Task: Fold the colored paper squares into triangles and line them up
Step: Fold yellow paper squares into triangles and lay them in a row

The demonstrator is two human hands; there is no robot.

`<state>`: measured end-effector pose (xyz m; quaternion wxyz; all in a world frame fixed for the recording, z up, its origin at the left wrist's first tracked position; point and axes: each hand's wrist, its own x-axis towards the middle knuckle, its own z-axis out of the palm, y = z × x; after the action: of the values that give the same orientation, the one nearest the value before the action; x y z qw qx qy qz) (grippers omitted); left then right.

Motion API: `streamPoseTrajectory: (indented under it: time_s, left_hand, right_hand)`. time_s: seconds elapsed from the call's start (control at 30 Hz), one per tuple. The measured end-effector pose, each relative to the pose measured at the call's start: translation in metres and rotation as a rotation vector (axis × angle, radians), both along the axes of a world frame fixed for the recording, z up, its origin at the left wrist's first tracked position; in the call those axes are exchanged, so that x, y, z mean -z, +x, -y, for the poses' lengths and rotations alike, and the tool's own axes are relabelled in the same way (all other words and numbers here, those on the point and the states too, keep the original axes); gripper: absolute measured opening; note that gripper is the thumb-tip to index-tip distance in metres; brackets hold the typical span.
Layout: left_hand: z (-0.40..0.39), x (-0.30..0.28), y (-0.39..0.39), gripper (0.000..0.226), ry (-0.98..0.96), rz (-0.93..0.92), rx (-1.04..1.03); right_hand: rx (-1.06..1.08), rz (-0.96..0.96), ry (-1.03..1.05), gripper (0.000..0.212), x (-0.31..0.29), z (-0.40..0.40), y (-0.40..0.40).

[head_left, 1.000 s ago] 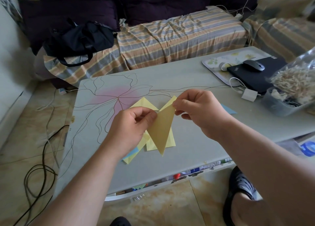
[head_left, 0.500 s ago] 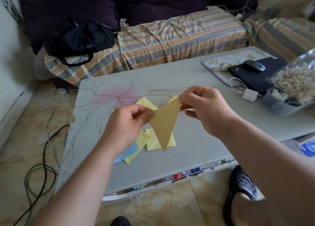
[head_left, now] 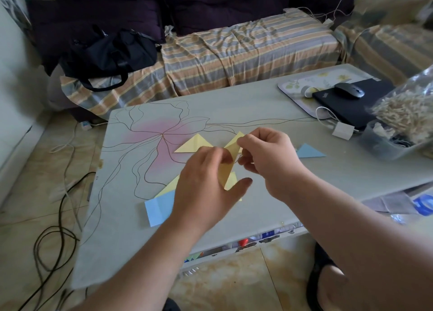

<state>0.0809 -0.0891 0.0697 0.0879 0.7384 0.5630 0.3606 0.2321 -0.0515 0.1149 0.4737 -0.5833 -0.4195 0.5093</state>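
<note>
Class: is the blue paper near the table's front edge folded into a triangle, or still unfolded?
Unfolded: the blue paper lies flat with square corners showing.

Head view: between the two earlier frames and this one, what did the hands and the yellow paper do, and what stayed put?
The left hand and right hand drew closer together, turning the folded yellow paper from a broad triangle facing the camera to a narrow, nearly edge-on strip. Both hands kept their pinch on it. More of the blue square shows now. The yellow triangle, blue triangle and table stayed as they were.
</note>
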Motion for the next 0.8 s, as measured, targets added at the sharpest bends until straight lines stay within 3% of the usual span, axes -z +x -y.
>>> streamPoseTrajectory:
  time_s: [0.2, 0.33, 0.47, 0.63, 0.8]
  left_hand:
    - [-0.008, -0.002, -0.007, 0.01, 0.113, 0.057, -0.052]
    - [-0.008, -0.01, -0.011, 0.002, -0.118, 0.308, -0.093]
    - [-0.011, -0.014, -0.015, 0.006, -0.305, 0.557, -0.073]
    - [-0.012, -0.016, -0.025, 0.011, -0.384, 0.5, 0.004]
    - [-0.012, -0.015, -0.026, 0.01, -0.406, 0.478, 0.08]
  right_hand:
    - [-0.014, -0.117, -0.105, 0.013, 0.004, -0.001, 0.002]
    - [-0.173, 0.005, -0.04, 0.022, 0.006, -0.003, 0.008]
    - [-0.318, 0.205, 0.066, 0.007, 0.007, -0.002, 0.01]
    - [-0.386, 0.329, 0.093, 0.021, 0.001, 0.0, 0.019]
    - [-0.452, 0.264, 0.128, 0.015, 0.002, 0.002, 0.014]
